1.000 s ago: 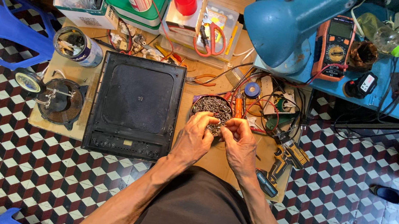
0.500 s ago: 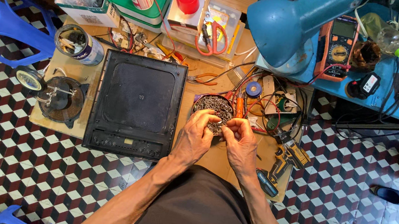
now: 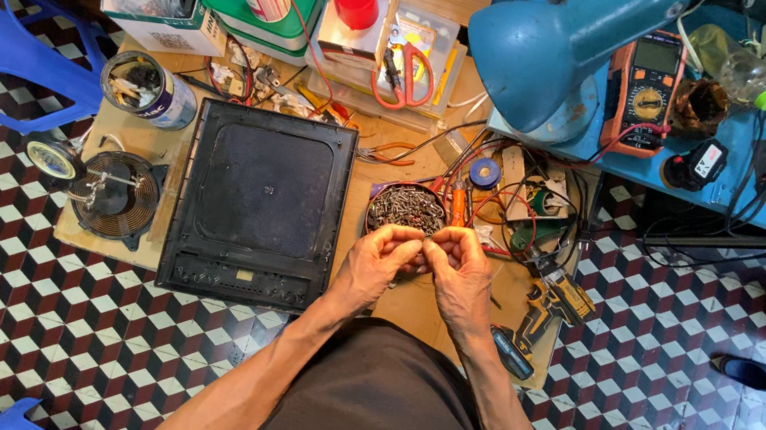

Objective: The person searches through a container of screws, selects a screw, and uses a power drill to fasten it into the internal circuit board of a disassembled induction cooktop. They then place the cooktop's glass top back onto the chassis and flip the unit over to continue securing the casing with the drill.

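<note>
Head view: both hands meet just in front of a round tin of screws [image 3: 407, 208] on the wooden counter [image 3: 391, 301]. The left hand [image 3: 379, 257] and right hand [image 3: 461, 266] have fingers pinched together around something very small, probably a screw, though it is too tiny to tell. Left of them lies a black induction cooker housing [image 3: 260, 203], opened, with its copper coil [image 3: 113, 195] set apart at the counter's edge; reassembly appears undone. A cordless drill [image 3: 545, 303] rests near the right wrist.
</note>
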The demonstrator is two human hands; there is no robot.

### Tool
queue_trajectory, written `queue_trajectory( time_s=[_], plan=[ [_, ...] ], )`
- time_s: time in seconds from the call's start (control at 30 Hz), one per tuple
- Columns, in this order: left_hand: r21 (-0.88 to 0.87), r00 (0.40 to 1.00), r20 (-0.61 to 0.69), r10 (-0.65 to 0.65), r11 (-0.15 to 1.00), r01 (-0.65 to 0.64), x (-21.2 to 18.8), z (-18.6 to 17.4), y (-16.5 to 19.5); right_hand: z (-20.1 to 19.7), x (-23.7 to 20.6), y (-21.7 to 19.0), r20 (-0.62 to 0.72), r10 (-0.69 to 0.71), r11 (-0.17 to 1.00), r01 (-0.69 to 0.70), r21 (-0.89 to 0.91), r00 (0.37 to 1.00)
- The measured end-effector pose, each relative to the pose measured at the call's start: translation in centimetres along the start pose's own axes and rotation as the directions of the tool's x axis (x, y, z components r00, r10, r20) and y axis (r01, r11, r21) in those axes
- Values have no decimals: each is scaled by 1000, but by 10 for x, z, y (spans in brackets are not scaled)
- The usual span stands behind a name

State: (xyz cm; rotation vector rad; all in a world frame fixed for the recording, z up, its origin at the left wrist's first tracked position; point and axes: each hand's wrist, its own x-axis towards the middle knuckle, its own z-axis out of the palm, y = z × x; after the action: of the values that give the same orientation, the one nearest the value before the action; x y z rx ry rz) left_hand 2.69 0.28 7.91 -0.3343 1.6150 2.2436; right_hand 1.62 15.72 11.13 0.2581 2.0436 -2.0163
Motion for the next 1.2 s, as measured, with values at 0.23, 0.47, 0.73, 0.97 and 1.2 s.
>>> queue_trajectory(
  time_s=[0.23, 0.47, 0.73, 0.97, 1.2],
  plan=[
    [-149, 999, 16, -39, 988, 41, 6, -8, -12, -1, 2, -2, -12, 52, 997, -51, 60, 999],
    [-188, 992, 63, 105, 978, -91, 4, -3, -12, -2, 2, -12, 60, 86, 961, -99, 259, 994],
    [-201, 993, 106, 51, 979, -29, 3, -5, 3, -3, 3, -9, 106, 90, 944, -119, 307, 990],
    [-157, 990, 142, -7, 987, 30, -1, -3, 12, -5, 5, -9, 47, 43, 990, -49, 133, 998],
    [-187, 988, 121, -94, 976, 116, 2, -5, -1, -4, 3, -8, 0, -35, 998, 35, -49, 999]
  ],
)
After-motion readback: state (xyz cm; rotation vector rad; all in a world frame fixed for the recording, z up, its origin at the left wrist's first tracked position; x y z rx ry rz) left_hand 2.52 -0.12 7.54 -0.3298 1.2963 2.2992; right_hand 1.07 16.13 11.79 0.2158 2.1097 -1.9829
